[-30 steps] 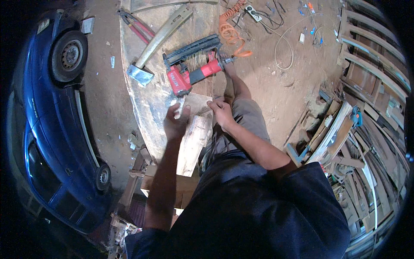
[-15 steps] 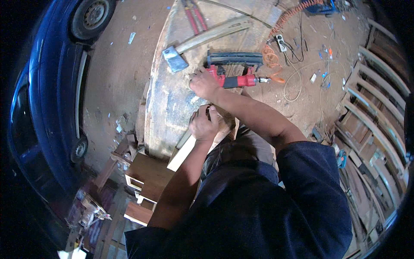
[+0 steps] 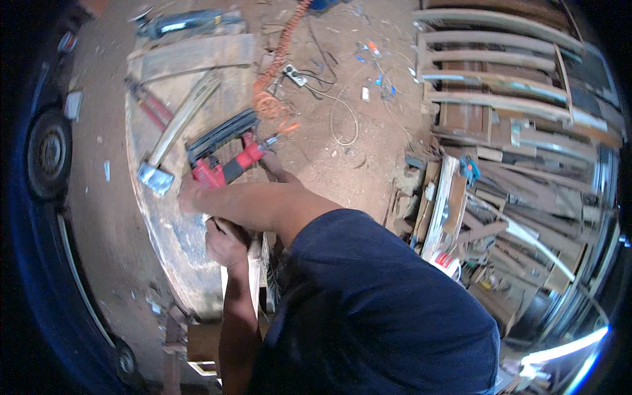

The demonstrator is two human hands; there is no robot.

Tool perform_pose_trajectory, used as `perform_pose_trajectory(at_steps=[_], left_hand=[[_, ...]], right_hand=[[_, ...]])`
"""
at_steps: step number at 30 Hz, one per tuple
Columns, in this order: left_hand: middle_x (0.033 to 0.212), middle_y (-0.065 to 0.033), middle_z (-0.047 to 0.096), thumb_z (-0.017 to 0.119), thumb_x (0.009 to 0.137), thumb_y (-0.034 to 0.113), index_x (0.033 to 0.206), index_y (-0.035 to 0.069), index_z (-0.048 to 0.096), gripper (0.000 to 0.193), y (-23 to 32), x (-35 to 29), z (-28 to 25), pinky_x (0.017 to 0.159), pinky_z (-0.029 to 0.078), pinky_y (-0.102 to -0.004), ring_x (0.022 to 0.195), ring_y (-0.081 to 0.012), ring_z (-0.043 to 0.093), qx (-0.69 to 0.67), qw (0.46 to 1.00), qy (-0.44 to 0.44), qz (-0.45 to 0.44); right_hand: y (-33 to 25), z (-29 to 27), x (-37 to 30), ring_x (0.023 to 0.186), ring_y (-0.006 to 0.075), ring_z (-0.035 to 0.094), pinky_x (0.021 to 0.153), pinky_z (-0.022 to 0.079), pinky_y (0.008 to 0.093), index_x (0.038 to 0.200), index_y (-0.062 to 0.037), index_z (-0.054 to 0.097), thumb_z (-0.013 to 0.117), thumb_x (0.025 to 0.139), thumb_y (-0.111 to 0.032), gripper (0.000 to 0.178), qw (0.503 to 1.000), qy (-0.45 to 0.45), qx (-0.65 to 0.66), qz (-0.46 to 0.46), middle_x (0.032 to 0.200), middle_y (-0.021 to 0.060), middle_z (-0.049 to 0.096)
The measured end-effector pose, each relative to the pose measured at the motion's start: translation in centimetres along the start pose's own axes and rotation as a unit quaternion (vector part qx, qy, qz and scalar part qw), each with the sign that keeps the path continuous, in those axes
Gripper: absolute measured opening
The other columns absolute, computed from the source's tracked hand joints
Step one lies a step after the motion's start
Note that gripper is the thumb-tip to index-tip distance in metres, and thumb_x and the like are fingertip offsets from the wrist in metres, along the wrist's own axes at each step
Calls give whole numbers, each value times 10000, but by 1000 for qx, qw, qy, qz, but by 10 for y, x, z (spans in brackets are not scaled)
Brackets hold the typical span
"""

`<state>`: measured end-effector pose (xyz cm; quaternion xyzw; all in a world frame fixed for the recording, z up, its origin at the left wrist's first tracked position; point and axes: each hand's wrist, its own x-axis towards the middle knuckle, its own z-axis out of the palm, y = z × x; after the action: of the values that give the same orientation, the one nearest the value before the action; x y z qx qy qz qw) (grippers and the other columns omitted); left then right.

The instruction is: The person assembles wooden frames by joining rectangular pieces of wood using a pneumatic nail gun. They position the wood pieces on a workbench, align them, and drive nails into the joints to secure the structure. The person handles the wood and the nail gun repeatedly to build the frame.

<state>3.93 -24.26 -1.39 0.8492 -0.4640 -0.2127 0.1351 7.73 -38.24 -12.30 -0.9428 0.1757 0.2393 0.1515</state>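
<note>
My right hand [image 3: 190, 195] is by the front end of a red and black nail gun [image 3: 212, 174] on the wooden worktable [image 3: 181, 230]. Its fingers are smeared, and whether it touches the gun cannot be made out. Closer to me, my left hand [image 3: 226, 246] is closed at the end of a pale wooden piece [image 3: 254, 280]. Something small and dark shows at its fingers, too unclear to name. A hammer [image 3: 156, 179] with a square metal head and wooden handle lies left of the gun. Beyond it lies a red-handled tool [image 3: 154, 109].
An orange coiled hose [image 3: 266, 104] runs from the nail gun. A power strip [image 3: 294, 75] with cables lies on the dirt floor. Slatted wooden frames [image 3: 497, 59] and piled timber stand right. A blue car [image 3: 39, 263] is at left, a brown wooden box [image 3: 201, 339] near me.
The view has swung right, so the table and tools appear farther left and more of the timber shows. Both hands stay close to the nail gun and the wooden piece.
</note>
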Motion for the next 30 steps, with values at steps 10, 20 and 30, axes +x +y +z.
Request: perform_pose_trajectory(at_steps=[10,20,30], left_hand=[[903,-289,683,614,874,665,1094,7,649,695,-23,-2,13,707,485,-572,849,-526,636,-44,996,17,76],[864,-242,681,599,899,474,1049,25,648,476,-39,-3,21,719,515,-546,806,-444,666,-14,1000,8,14],[814,-205,707,504,1011,421,1008,107,677,358,0,3,-7,682,538,-540,748,-418,681,-28,999,30,3]], right_hand=[[-13,13,90,1099,474,637,846,478,702,1112,-131,791,640,913,-249,276,963,-258,-4,74,1081,114,760],[-24,-11,-12,1089,240,699,1061,341,603,1082,-146,800,570,963,-190,262,992,22,25,120,1138,41,770],[40,-36,-100,1208,307,589,1015,436,512,1132,-24,695,667,838,-154,322,959,249,132,33,1167,152,663]])
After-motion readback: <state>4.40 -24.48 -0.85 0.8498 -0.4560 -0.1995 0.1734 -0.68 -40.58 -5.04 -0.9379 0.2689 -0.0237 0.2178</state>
